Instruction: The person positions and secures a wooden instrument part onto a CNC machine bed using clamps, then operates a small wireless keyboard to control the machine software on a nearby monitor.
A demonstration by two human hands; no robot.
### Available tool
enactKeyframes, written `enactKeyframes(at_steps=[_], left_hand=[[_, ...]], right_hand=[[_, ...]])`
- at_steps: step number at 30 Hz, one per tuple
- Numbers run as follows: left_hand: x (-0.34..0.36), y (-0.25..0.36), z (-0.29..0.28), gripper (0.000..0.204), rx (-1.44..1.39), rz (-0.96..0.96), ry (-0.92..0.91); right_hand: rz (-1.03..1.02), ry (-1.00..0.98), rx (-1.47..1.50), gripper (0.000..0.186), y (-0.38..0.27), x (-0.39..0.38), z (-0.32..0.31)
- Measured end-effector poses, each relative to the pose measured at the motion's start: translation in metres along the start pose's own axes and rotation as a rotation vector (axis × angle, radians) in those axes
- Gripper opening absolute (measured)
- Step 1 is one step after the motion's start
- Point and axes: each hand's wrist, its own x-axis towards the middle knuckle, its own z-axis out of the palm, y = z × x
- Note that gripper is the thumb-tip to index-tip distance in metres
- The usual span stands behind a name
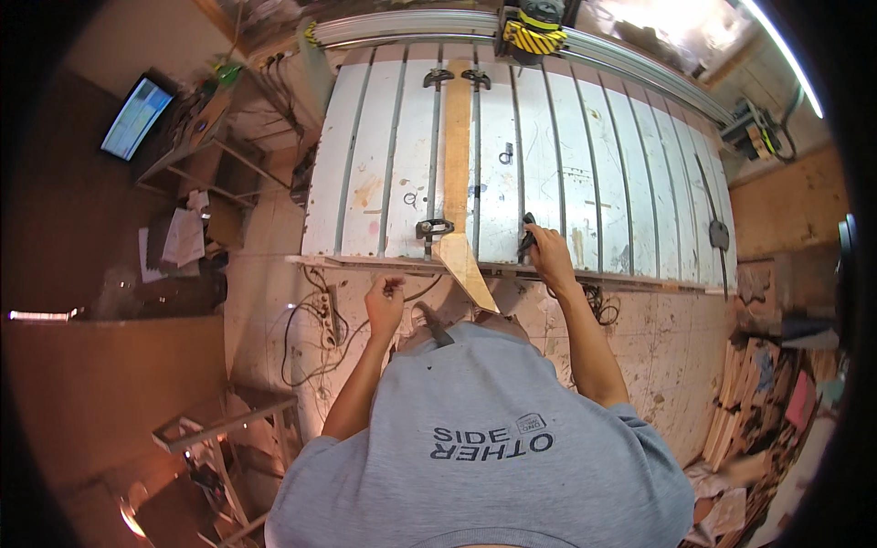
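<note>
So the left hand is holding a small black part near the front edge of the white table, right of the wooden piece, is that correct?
Wrong hand: the head view shows the right hand holding a small black part near the front edge of the white table, right of the wooden piece.

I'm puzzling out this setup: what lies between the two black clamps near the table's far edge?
The far end of the long wooden strip lies between the left black clamp and the right black clamp; the head view shows this.
</note>
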Motion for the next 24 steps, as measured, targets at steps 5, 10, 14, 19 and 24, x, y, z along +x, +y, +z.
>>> enactKeyframes(at_steps=[5,10,14,19,24], left_hand=[[-0.052,0.003,0.035,0.024,-0.130,-0.375,-0.100],[-0.087,-0.002,0.067,0.030,-0.128,-0.400,-0.235],[-0.080,0.018,0.107,0.031,-0.263,-0.522,-0.351],[-0.078,0.021,0.134,0.041,-0.423,-0.653,-0.383],[-0.079,0.046,0.143,0.055,-0.774,-0.541,-0.360]], right_hand=[[0.344,-0.021,0.582,0.036,-0.006,-0.008,-0.012],[0.678,-0.422,1.219,0.033,-0.016,-0.003,-0.038],[0.810,-0.570,1.362,0.032,-0.008,-0.011,-0.030],[0.829,-0.663,1.426,0.031,-0.010,-0.022,-0.026],[0.821,-0.738,1.463,0.031,-0.003,-0.033,-0.010]])
